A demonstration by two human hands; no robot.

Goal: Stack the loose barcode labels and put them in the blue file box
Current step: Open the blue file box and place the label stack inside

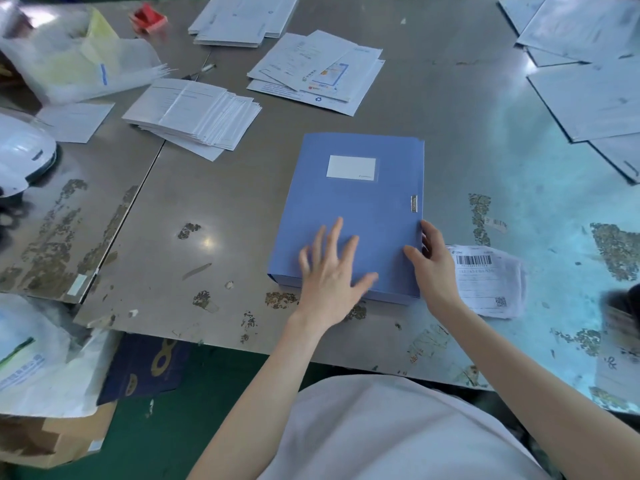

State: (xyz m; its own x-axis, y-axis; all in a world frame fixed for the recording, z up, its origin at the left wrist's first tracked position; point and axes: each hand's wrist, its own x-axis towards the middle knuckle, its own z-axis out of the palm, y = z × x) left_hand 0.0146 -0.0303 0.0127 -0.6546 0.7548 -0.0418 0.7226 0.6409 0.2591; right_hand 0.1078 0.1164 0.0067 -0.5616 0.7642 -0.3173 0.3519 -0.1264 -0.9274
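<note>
The blue file box (353, 202) lies flat and closed on the metal table, its white label window facing up and its metal clasp on the right edge. My left hand (330, 271) rests flat on the near part of the lid, fingers spread. At the box's right edge, near the front corner, my right hand (433, 265) has its fingers curled around the edge. A stack of white barcode labels (488, 282) lies on the table just right of the box, partly behind my right wrist.
Piles of white envelopes (194, 112) and printed sheets (318, 74) lie behind the box. More large sheets (588, 98) cover the far right. A single small barcode sticker (497, 224) sits right of the box. A white helmet (24, 154) and plastic bags (76, 64) are at left.
</note>
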